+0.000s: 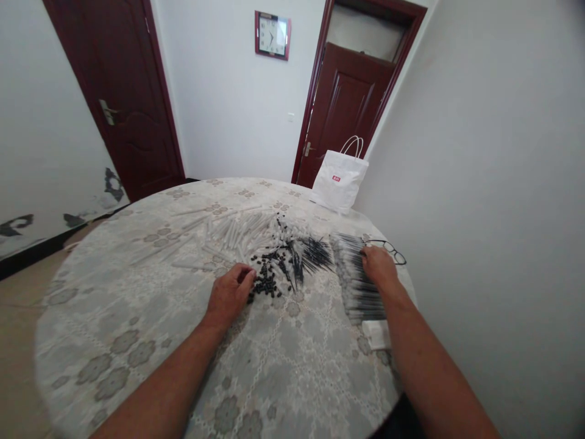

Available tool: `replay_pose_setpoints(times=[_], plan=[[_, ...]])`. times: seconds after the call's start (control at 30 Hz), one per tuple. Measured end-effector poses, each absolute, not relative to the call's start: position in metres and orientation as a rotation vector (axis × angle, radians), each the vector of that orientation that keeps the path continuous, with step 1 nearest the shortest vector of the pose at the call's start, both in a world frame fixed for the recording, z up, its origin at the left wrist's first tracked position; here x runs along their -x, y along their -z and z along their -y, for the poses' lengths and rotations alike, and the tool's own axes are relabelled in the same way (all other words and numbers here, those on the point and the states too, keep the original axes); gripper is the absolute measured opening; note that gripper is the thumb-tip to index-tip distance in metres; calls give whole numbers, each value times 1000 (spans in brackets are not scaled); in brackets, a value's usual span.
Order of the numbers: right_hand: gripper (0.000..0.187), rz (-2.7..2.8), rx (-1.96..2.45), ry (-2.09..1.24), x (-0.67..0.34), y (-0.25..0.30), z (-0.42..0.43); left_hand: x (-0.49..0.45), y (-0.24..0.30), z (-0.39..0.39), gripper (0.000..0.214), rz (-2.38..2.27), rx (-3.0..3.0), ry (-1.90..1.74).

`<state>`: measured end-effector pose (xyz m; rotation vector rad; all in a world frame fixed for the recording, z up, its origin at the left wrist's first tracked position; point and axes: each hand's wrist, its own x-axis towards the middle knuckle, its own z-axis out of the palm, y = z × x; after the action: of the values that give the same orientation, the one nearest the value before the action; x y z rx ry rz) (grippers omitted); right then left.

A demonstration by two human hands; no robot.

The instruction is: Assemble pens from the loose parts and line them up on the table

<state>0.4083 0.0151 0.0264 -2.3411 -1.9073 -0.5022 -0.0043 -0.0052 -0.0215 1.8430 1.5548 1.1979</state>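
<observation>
My left hand (229, 294) rests at the left edge of a pile of small black caps (266, 281). Its thumb and fingers are curled together; whatever they may hold is too small to make out. On the right, my right hand (380, 266) has its fingers closed at the right-hand ends of a row of pens (361, 280) with clear barrels and dark insides. It seems to pinch one pen there. Between the hands lie a bundle of thin black refills (315, 253) and small whitish pieces (292, 228). Loose clear pen barrels (237, 231) spread behind my left hand.
A patterned cloth covers the round table (274, 366). Black-framed glasses (397, 255) lie beyond my right hand, and a small white box (376, 335) sits at the near end of the pen row. A white paper bag (340, 180) stands at the back right, near the wall.
</observation>
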Motion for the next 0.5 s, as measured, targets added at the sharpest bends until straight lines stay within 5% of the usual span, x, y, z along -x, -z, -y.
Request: replay_pose_setpoints(times=[0.5], plan=[[24,2322,2026,101,-262,-30,-5,8,25,2,24,-1562,-1711,-1299]])
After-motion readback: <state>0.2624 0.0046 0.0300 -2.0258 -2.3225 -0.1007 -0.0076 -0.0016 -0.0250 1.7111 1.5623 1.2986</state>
